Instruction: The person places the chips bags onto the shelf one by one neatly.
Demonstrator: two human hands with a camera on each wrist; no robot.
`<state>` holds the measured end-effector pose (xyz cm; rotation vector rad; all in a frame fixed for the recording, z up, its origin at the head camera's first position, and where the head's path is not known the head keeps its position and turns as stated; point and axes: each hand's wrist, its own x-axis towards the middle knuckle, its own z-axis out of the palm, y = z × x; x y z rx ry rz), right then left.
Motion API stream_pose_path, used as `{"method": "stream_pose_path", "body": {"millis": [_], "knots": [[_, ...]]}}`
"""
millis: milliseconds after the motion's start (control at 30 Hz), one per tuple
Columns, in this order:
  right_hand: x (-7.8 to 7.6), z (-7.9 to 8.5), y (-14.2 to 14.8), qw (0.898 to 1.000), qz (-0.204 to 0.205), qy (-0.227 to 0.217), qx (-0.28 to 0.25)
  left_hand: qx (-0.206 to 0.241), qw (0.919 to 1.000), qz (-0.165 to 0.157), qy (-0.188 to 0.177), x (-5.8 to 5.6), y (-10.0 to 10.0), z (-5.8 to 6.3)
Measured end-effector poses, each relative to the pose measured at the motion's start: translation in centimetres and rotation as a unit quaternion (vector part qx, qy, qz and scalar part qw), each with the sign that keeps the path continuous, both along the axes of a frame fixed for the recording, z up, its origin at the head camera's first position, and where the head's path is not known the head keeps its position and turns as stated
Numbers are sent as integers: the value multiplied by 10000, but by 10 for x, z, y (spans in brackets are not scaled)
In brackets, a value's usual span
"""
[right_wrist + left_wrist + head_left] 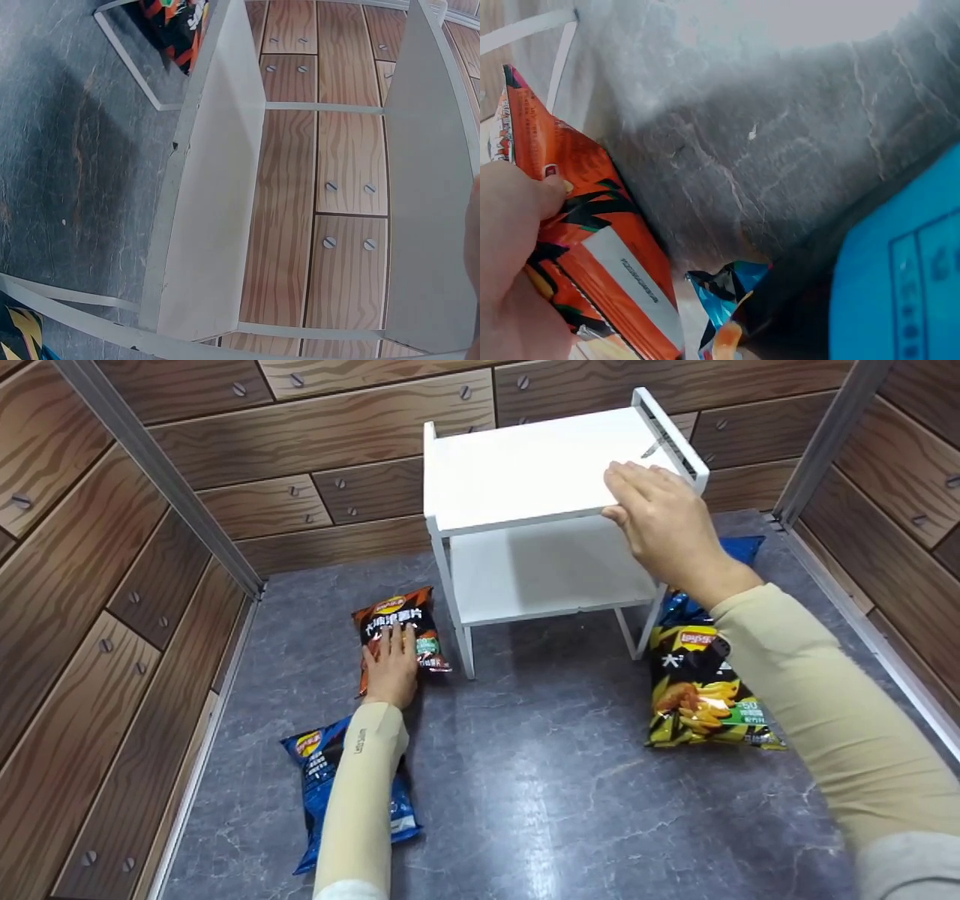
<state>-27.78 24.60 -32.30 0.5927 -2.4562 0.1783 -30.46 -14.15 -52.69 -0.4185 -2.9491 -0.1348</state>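
Observation:
In the head view my left hand [394, 671] lies over an orange and black chip bag [420, 619], fingers stretched across its front. The left wrist view shows my thumb [551, 193] against the bag's back, so thumb and fingers pinch it. A white two-tier shelf [525, 469] stands right of this bag. My right hand [660, 521] is at the front right of its top board, fingers laid over the surface and thumb at the front edge. The right wrist view looks between the two boards; only a sliver of that hand [472, 247] shows at the edge.
A blue chip bag [319, 780] lies under my left forearm. Right of the shelf, a black and yellow chip bag [697, 705] lies on the grey floor [525, 765], with another blue bag [742, 549] behind, partly hidden. Wood-patterned walls [322, 435] enclose the floor at back and sides.

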Motion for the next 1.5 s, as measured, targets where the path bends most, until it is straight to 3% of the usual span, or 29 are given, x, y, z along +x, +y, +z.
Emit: {"method": "stream_pose_path", "body": {"millis": [200,333,667,833,1100,1500], "knots": [[0,0,1,10000,5,50,-34,279,9995,-172,25,-1,-9,9],[-1,0,1,9997,101,146,-140,717,9970,-166,233,-1,-14,15],[-1,-1,-2,9997,101,105,-209,1683,9781,-472,1133,3,-25,34],[1,-1,-1,9996,78,152,-236,2138,9687,-435,1181,2,-25,62],[0,0,-1,9996,81,174,-194,2394,9608,-405,1336,7,-27,109],[-1,0,-3,9993,129,261,-243,2800,9418,-356,1826,15,-30,178]]}}
